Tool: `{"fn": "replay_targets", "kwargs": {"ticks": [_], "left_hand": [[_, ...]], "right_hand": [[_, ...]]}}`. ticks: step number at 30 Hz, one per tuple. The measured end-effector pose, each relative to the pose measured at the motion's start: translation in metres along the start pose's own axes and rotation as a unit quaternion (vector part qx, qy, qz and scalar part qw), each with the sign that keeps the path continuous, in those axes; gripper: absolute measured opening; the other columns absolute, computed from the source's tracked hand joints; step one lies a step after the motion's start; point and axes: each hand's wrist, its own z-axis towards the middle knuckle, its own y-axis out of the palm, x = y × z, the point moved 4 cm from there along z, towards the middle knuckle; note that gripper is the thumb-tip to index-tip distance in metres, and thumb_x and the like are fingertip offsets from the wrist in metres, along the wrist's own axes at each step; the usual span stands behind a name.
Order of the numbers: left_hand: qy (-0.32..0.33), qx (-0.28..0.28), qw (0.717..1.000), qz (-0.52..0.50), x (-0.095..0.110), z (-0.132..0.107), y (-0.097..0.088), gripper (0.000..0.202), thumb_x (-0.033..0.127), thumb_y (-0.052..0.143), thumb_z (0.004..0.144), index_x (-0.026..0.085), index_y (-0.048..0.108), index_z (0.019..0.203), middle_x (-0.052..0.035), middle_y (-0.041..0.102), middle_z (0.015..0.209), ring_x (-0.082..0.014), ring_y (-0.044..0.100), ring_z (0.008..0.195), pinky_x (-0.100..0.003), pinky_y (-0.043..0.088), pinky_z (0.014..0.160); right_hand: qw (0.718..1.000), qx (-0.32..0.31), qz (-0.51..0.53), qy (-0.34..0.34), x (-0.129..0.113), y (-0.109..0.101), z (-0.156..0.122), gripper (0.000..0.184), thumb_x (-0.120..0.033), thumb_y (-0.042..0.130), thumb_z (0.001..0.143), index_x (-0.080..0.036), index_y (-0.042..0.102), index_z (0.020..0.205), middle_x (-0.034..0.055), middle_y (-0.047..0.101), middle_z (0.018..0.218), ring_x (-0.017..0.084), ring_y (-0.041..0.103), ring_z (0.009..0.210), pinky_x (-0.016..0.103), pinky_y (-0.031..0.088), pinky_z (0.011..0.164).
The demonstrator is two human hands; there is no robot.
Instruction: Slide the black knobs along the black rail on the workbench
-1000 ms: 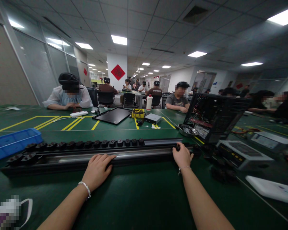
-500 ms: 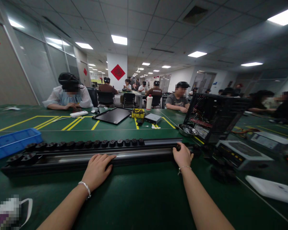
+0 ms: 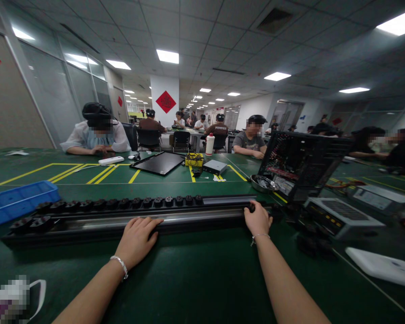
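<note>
A long black rail (image 3: 195,218) lies across the green table (image 3: 202,279) in front of me, with a row of several black socket modules (image 3: 121,203) along its far side. My left hand (image 3: 137,240) rests palm down on the rail's near edge, fingers stretched over it. My right hand (image 3: 257,219) is closed on a small black part at the rail's right end; what it pinches is too small to name.
A blue bin (image 3: 18,200) stands at the left. An open computer case (image 3: 300,164), a metal bowl (image 3: 263,183), a power supply (image 3: 337,216) and a white flat device (image 3: 383,267) lie to the right. Other people sit at the far side.
</note>
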Motion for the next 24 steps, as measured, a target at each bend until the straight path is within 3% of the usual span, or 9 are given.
{"fn": "replay_targets", "kwargs": {"ticks": [24], "left_hand": [[-0.003,-0.007,1.000,-0.004,-0.0015,0.0005,0.0004,0.034,0.029,0.042,0.080,0.030,0.054,0.112,-0.0009,0.062,0.100,-0.0188,0.052,0.095,-0.041,0.029,0.095]], "right_hand": [[1.000,0.005,-0.005,-0.002,0.0048,0.0035,0.0035,0.039,-0.034,0.045,0.076,-0.027,0.050,0.113,0.0061,0.048,0.123,0.024,0.034,0.121,0.051,0.016,0.101]]}}
